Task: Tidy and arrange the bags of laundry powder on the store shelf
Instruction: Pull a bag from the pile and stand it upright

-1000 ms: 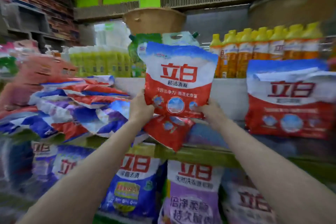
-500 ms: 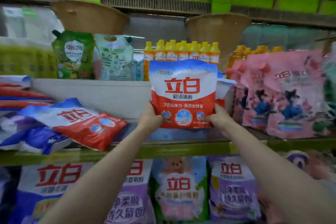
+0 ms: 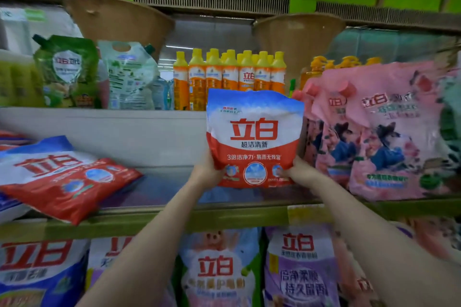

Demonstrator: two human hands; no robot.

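Now Upright, Bag Nears the Pink Row

Both hands, left hand (image 3: 208,175) and right hand (image 3: 298,174), grip the red-and-white bag (image 3: 253,139) by its lower corners; it has shifted right, seemingly resting on the shelf (image 3: 174,217) beside pink bags (image 3: 374,132).

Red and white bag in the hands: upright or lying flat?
Upright: the red and white bag shows its print level, both hands gripping its bottom corners.

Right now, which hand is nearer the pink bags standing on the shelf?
The right hand. It grips the red-and-white bag at its lower right corner, just beside the pink bags. The left hand grips the opposite corner, farther away.
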